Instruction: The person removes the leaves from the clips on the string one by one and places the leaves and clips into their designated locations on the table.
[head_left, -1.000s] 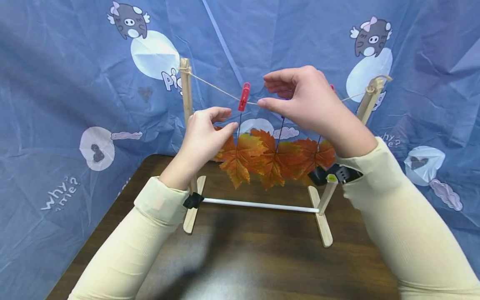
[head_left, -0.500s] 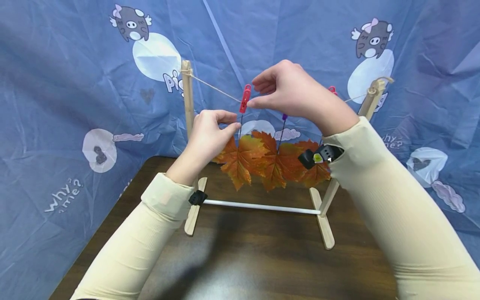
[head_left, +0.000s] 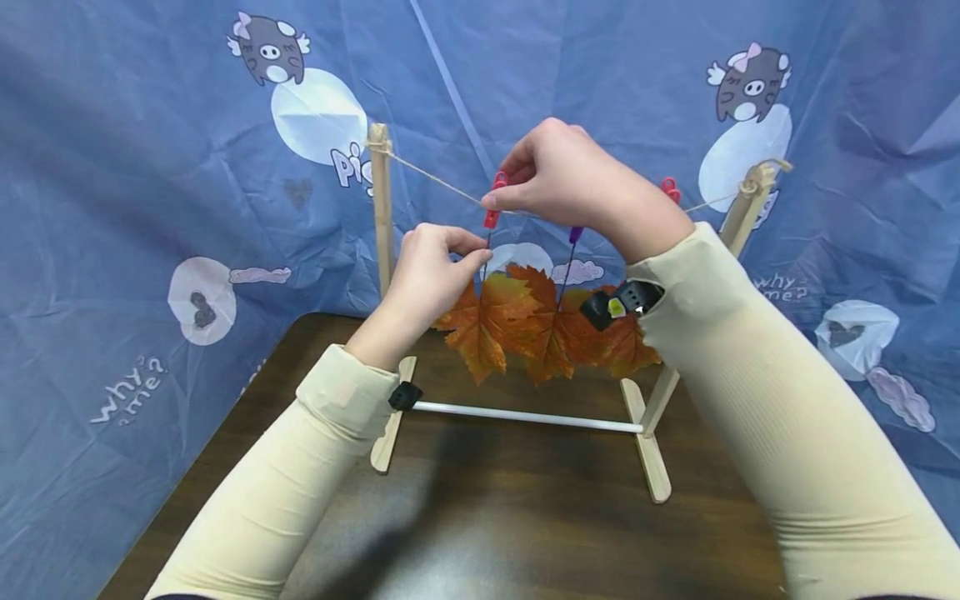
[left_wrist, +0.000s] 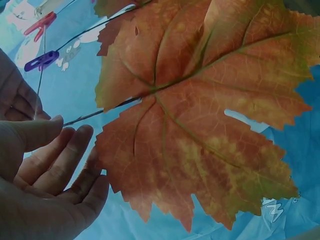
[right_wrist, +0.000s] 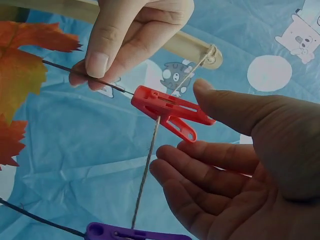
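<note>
My left hand [head_left: 429,271] pinches the dark stem [right_wrist: 112,87] of an orange maple leaf [head_left: 486,333] between thumb and fingers. Just above, the stem's tip meets the nose of a red clothespin [right_wrist: 165,106], which sits on a thin string [right_wrist: 148,172]. My right hand [head_left: 566,179] holds this clothespin by its two handles, thumb on one side and fingers on the other. In the head view my right thumb covers part of it. A purple clothespin [head_left: 576,234] holds another leaf beside it, partly behind my right hand.
The string runs between a left wooden post [head_left: 382,217] and a right wooden post [head_left: 742,212]. Farther right hangs another red clothespin [head_left: 671,190]. A white rod [head_left: 525,414] joins the feet above the brown table [head_left: 480,517]. A blue printed cloth [head_left: 135,208] hangs behind.
My right hand has moved left along the string and closed its thumb and fingers on the red clothespin. My left hand has shifted slightly right and now pinches the leaf stem.
</note>
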